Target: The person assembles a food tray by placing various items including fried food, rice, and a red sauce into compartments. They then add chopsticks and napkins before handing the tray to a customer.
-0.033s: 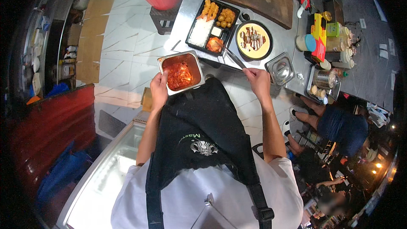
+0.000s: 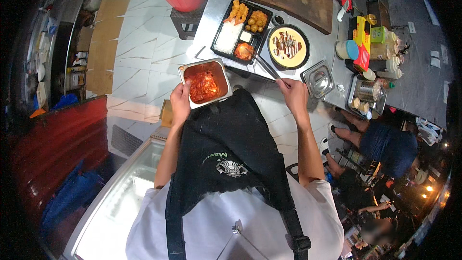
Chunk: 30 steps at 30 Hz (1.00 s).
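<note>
My left hand (image 2: 180, 100) grips the rim of a square metal pan (image 2: 224, 70), its thumb inside the edge. Red, saucy kimchi (image 2: 204, 86) lies in the pan, which I hold in front of my apron. In my right hand (image 2: 293, 94) are metal tongs (image 2: 267, 66), pointing up and left. Their tips reach the near right compartment of a black divided tray (image 2: 215, 43), at a small heap of kimchi (image 2: 243, 51). White rice (image 2: 227, 37), fried pieces (image 2: 238, 10) and small round brown pieces (image 2: 255, 23) fill other compartments.
Right of the tray sits a black round bowl (image 2: 308, 53) of yellow food with brown sauce. A metal lid (image 2: 318, 80) lies nearby, a wooden board (image 2: 284, 0) behind. Bottles and jars (image 2: 390, 50) line the right side. A red bucket (image 2: 185, 0) stands at left; other people (image 2: 390, 144) are at lower right.
The tongs' tips have shifted slightly to the right at the kimchi in the tray. The pan and my left hand stay where they were.
</note>
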Each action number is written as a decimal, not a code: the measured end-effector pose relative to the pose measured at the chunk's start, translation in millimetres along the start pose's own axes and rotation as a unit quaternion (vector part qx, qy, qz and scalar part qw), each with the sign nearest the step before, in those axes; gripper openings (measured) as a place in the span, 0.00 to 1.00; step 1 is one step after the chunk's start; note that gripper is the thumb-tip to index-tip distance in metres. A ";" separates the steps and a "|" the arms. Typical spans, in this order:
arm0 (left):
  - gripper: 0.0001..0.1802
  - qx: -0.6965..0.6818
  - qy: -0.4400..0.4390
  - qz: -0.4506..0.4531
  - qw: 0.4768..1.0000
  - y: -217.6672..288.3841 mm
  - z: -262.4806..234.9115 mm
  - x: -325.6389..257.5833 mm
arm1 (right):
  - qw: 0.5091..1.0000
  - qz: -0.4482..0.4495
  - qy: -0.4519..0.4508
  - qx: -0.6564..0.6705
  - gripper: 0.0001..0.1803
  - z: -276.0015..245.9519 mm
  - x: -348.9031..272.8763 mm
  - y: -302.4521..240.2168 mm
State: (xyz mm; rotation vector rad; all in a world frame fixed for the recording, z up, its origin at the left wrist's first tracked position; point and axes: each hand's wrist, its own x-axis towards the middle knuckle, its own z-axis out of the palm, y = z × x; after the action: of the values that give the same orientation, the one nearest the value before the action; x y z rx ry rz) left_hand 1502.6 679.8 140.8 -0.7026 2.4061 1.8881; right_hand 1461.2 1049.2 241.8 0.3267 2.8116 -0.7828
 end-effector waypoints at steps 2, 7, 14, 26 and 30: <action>0.22 0.006 0.010 -0.009 1.000 -6.6 -5.0 -0.6 | 0.995 -0.045 0.025 -0.083 0.17 -12.4 -8.5 -14.4; 0.23 -0.015 0.019 -0.015 1.000 1.1 -2.4 -3.0 | 0.985 -0.120 0.074 -0.103 0.16 -9.2 -18.8 -17.3; 0.22 0.006 0.014 -0.017 1.000 -9.1 -8.8 -0.8 | 0.974 -0.144 0.066 -0.163 0.15 20.0 -0.3 -12.1; 0.21 -0.032 0.011 -0.045 0.998 -12.7 -14.4 -3.5 | 0.965 -0.196 0.053 -0.166 0.15 16.3 2.8 -8.4; 0.21 0.030 0.001 -0.016 0.999 7.3 -16.6 -8.2 | 0.960 -0.210 0.060 -0.177 0.15 14.9 -1.6 -10.1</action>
State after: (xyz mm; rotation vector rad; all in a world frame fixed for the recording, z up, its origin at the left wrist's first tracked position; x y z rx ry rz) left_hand 1511.9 668.5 154.3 -0.7365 2.4266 1.7950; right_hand 1462.1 1032.7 234.6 -0.3004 3.1005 -0.3145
